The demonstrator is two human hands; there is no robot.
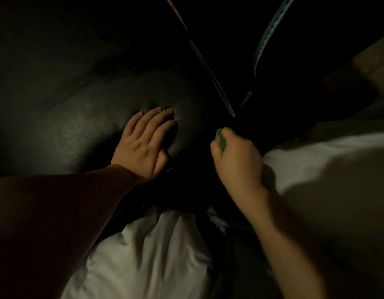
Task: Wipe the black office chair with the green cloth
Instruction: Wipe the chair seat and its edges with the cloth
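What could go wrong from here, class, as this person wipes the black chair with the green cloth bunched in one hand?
1. Only a sliver of the green cloth shows from the right hand grip, so knuckles rather than cloth may rub the black office chair.
2. The lighting is dim, so patches of its dark surface could be missed.
3. The left hand rests flat on the chair and may leave fresh marks there.
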